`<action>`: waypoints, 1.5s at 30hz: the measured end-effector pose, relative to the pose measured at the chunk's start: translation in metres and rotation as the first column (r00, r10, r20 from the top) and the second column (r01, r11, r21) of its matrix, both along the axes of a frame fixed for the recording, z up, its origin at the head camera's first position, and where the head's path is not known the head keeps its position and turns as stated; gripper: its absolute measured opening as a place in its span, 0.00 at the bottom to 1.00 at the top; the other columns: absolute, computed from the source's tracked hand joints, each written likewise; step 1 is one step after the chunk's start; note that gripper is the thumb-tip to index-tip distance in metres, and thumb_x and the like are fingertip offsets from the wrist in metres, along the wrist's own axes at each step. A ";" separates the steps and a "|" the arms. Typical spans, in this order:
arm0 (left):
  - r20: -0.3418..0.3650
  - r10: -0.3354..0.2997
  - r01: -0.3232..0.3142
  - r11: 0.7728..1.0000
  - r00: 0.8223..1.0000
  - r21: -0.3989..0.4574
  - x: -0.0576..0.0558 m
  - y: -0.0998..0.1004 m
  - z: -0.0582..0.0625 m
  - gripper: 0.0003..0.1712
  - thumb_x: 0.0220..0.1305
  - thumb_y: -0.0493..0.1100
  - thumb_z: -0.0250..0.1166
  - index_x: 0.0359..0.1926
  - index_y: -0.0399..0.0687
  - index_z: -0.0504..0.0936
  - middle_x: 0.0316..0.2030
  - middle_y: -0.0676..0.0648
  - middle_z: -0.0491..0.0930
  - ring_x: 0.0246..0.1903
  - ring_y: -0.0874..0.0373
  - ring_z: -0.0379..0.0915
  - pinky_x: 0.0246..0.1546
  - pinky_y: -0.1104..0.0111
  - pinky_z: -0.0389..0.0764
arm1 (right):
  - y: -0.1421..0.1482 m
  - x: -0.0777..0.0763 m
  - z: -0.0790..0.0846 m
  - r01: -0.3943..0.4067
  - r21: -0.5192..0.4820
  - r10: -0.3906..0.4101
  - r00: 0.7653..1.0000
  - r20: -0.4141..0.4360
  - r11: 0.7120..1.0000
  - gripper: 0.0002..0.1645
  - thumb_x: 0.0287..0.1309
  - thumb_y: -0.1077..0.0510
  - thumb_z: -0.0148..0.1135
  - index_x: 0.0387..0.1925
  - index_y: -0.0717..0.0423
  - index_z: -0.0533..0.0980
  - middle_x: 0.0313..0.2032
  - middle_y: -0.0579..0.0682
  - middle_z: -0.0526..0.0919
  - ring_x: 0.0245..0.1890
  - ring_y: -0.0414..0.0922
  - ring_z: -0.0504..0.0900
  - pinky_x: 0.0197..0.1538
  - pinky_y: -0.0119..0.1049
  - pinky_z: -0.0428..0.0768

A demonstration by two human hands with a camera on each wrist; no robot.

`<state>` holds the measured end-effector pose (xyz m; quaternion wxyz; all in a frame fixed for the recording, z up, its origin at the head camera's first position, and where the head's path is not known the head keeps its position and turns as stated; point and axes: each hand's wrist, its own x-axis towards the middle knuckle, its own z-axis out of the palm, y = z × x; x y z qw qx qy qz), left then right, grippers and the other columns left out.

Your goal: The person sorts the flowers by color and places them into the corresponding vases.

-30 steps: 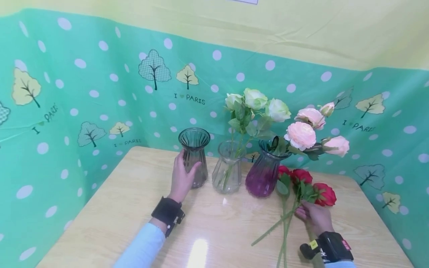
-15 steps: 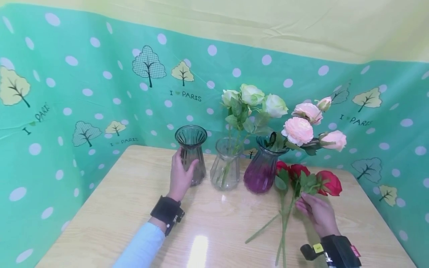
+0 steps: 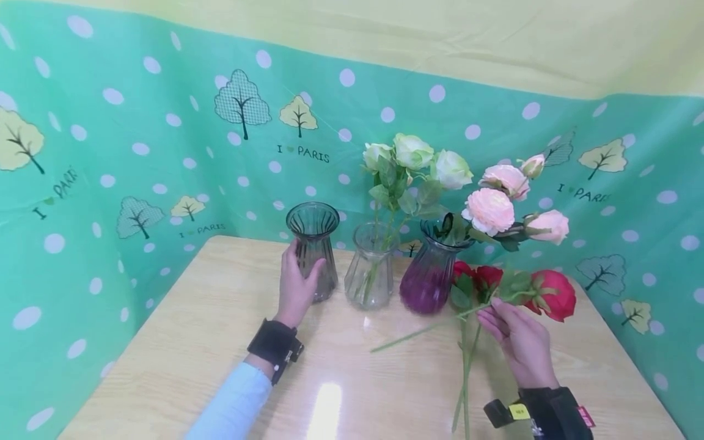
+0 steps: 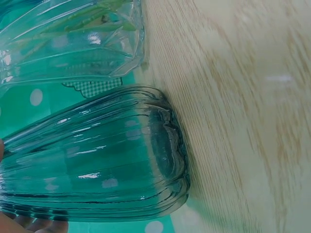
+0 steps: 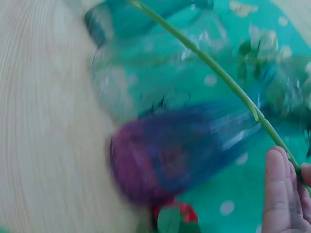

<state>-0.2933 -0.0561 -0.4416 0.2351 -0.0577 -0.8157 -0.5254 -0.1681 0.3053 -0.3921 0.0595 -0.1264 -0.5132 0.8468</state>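
My left hand (image 3: 297, 286) is wrapped round a dark grey ribbed glass vase (image 3: 324, 256) that stands upright with no flowers in it. In the left wrist view the same vase (image 4: 102, 155) shows its base on the table, fingertips (image 4: 41, 225) at its side. With thumb and fingers, my right hand (image 3: 519, 339) pinches the stem of a red rose (image 3: 555, 294). Its bloom points right, and the green stem (image 5: 214, 65) slants off to the left above the table. Other red roses (image 3: 486, 278) lie under it, their stems crossing.
A clear vase (image 3: 370, 284) with pale green-white roses (image 3: 414, 151) stands mid-table. Right of it is a purple-bottomed vase (image 3: 426, 287) with pink flowers (image 3: 489, 211) leaning right. A green dotted curtain (image 3: 165, 153) hangs behind the wooden table (image 3: 220, 342).
My right hand has lifted one red rose off the others; its bloom moved right and its stem swung up to the left. The left hand stays on the grey vase. The view has shifted slightly.
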 end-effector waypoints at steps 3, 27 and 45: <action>-0.009 -0.003 0.003 1.000 1.000 0.009 -0.002 0.000 0.002 0.45 0.63 0.53 0.60 0.71 0.38 0.48 0.68 0.36 0.54 0.67 0.44 0.55 0.69 0.51 0.60 | -0.013 0.000 0.009 0.003 -0.108 -0.012 0.996 -0.090 0.994 0.07 0.60 0.64 0.58 0.36 0.56 0.83 0.30 0.52 0.87 0.34 0.43 0.87 0.43 0.33 0.85; 0.022 -0.012 0.012 1.000 1.000 0.017 -0.001 0.000 0.003 0.46 0.62 0.52 0.61 0.70 0.37 0.48 0.68 0.36 0.54 0.67 0.44 0.55 0.69 0.53 0.60 | -0.109 -0.042 0.079 0.264 -0.272 -0.356 0.852 -0.384 0.925 0.15 0.50 0.64 0.67 0.37 0.72 0.76 0.27 0.58 0.85 0.31 0.49 0.86 0.42 0.40 0.84; 0.015 -0.003 0.003 1.000 1.000 -0.020 -0.001 -0.002 0.002 0.45 0.63 0.52 0.60 0.70 0.36 0.48 0.66 0.34 0.55 0.67 0.42 0.55 0.69 0.52 0.59 | -0.153 -0.077 0.097 0.323 0.089 -0.236 0.830 -0.505 0.942 0.17 0.56 0.62 0.63 0.40 0.76 0.75 0.26 0.51 0.85 0.28 0.43 0.86 0.40 0.37 0.85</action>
